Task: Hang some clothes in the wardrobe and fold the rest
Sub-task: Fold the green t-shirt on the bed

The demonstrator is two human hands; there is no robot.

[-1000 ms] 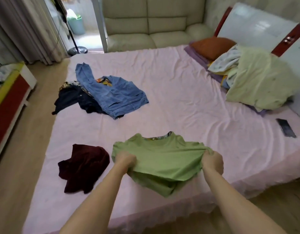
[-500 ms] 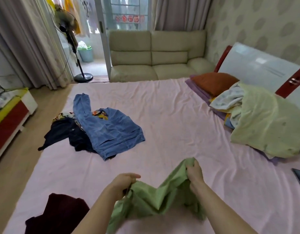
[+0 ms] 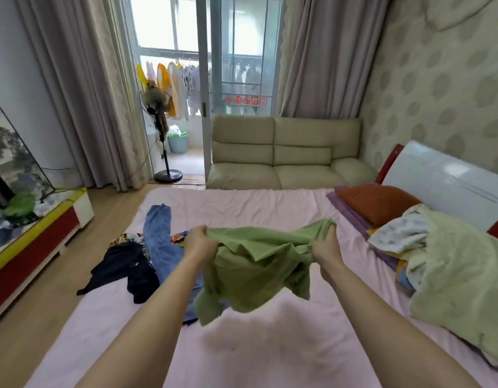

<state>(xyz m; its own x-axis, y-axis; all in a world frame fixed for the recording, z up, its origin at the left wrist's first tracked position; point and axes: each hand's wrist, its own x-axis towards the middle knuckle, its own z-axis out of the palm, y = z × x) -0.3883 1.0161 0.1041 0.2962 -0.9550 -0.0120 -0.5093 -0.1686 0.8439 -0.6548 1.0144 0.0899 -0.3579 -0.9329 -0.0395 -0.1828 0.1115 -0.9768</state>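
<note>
Both hands, left [image 3: 198, 242] and right [image 3: 326, 246], grip green T-shirt [image 3: 253, 270] bunched, raised over pink bed [image 3: 270, 345] (denim shirt [image 3: 161, 247] lies behind)

The green shirt [image 3: 253, 264] is soft matt cloth, thin enough to crumple into loose folds. The bed [image 3: 270, 345] is covered by a pale pink sheet, matt and finely wrinkled. On it lies a blue denim garment [image 3: 158, 247], coarser and heavier in weave, beside dark matt cloth [image 3: 121, 267]. The quilt [image 3: 463, 281] is pale green fabric, puffy and dull. The headboard [image 3: 443, 186] is glossy white, catching the light, with red trim. The sofa [image 3: 287, 155] looks like smooth cream leather or imitation leather. The floor [image 3: 46, 303] is light wood-grain board with a slight sheen.
</note>
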